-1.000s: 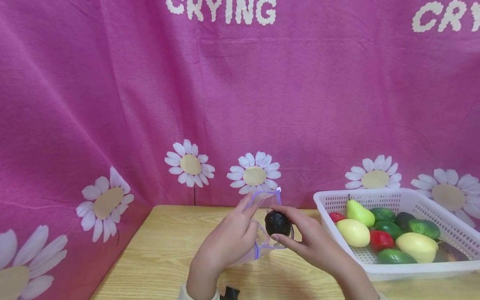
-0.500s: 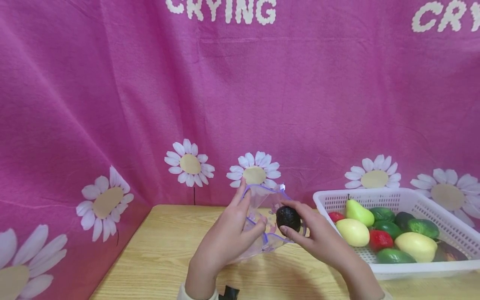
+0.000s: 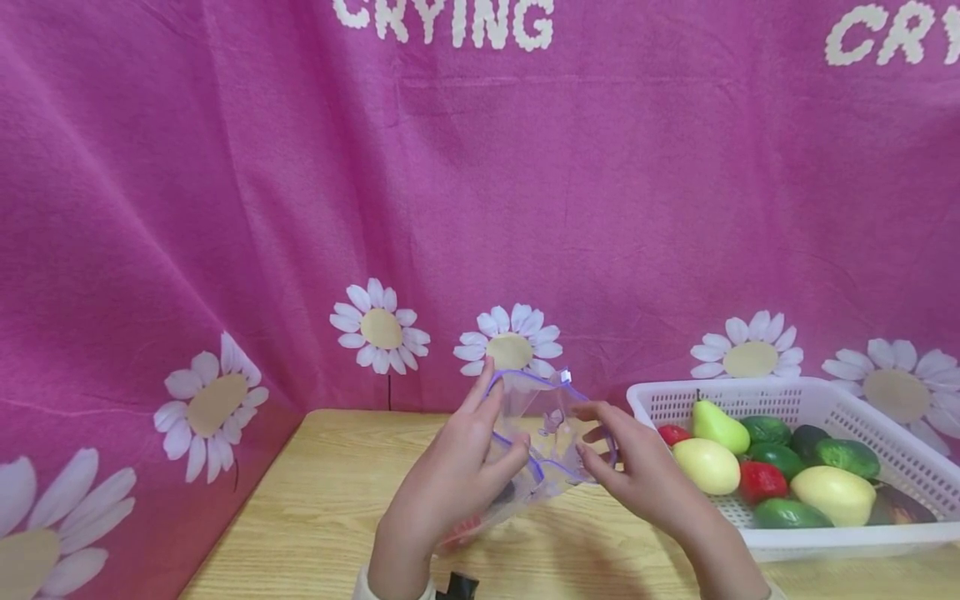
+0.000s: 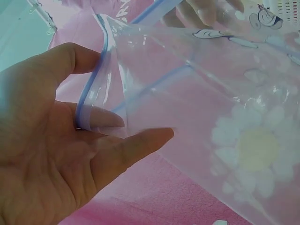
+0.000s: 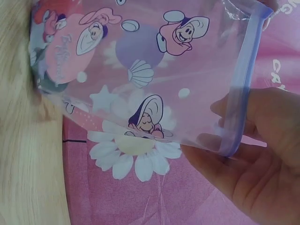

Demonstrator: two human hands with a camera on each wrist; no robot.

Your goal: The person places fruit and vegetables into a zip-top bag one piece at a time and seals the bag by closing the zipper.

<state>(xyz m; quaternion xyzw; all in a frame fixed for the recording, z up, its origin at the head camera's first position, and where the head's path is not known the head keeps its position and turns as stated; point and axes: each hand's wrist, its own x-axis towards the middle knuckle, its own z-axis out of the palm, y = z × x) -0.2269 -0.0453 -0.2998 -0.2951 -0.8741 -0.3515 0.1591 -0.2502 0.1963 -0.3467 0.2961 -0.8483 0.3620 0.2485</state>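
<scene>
A clear plastic zip bag [image 3: 551, 417] with purple edging and printed cartoon figures is held with its mouth spread wide. My left hand [image 3: 453, 467] holds the left side of the mouth; in the left wrist view the purple edge [image 4: 91, 86] passes between its fingers. On the opposite side my right hand [image 3: 637, 454] grips the edge, with fingers on both faces of the plastic in the right wrist view. Through the bag, partly behind my left hand, show a dark shape [image 3: 504, 494] and something red [image 3: 461, 528] low down. A white slider [image 3: 566, 377] sits at the bag's far corner.
A white plastic basket [image 3: 847, 540] stands at the right with a green pear [image 3: 718, 427], yellow fruits [image 3: 707, 467], a red one [image 3: 762, 482] and several green ones. The wooden table [image 3: 315, 500] meets a pink daisy-printed cloth [image 3: 600, 208] behind.
The black, rough-skinned avocado has left my right hand, and a dark shape now shows inside the bag. My right hand has gone from the avocado to the bag's edge; the mouth has spread wider.
</scene>
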